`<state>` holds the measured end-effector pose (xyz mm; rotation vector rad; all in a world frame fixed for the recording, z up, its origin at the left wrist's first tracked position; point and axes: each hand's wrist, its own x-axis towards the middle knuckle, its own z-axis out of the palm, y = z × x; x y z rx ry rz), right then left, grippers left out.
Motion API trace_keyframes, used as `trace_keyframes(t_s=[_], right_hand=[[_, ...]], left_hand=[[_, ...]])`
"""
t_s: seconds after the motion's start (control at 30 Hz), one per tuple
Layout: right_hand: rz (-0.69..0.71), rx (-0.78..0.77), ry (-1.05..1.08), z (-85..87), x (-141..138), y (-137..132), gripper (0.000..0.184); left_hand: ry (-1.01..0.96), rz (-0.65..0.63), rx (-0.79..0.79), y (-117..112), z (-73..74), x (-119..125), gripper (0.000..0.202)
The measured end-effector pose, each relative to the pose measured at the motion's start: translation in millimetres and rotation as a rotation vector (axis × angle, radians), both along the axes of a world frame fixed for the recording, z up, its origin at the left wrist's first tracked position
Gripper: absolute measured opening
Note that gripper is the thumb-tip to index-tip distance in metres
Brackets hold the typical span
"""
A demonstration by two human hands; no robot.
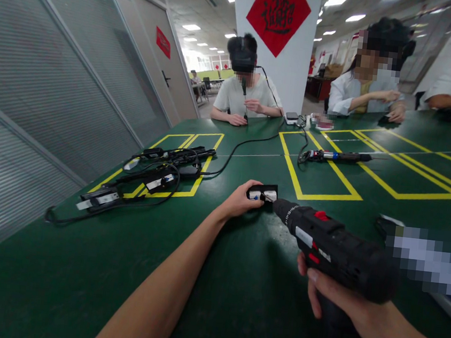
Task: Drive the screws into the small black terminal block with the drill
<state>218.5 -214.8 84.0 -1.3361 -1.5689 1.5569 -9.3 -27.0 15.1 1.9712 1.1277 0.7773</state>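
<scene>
My right hand [333, 290] is wrapped round the grip of a black and red cordless drill [334, 245]. The drill points left and away from me, its bit reaching a small black housing with white parts inside [271, 195]. My left hand [243, 199] grips that housing by its left side on the green table, thumb in front and fingers behind. Whether the bit's tip touches a screw is too small to tell. My right palm and part of the drill's grip are hidden.
Black adapters and cables [161, 170] lie on the left, one cable running to the far edge. An electric screwdriver-like tool [335, 156] lies beyond the drill. A blurred-out flat object [429, 260] is at right. Yellow tape [327, 197] marks the green table [136, 288]. Several people sit opposite.
</scene>
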Motion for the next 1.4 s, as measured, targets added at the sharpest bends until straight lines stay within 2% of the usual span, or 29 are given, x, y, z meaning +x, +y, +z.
trace_keyframes(t_s=[0.17,0.4,0.67,0.93,1.4], right_hand=[[0.005,0.035,0.022,-5.5,0.6,1.1,0.023],[0.01,0.01,0.015,-10.0,2.6,1.0,0.026],[-0.026,-0.021,0.001,-10.1,0.9,1.3,0.027],[-0.004,0.055,0.01,-3.4,-0.3,1.4,0.021],[-0.011,0.043,0.011,-6.2,0.2,1.3,0.023]], left_hand=[[-0.04,-0.029,0.005,1.5,-2.6,-0.7,0.051],[-0.042,-0.028,0.012,2.5,-4.9,-0.8,0.051],[-0.039,-0.028,0.019,4.0,-5.6,-1.7,0.051],[-0.048,-0.025,0.006,3.6,-6.4,-1.7,0.051],[-0.059,-0.017,-0.006,2.2,-5.7,-1.1,0.051]])
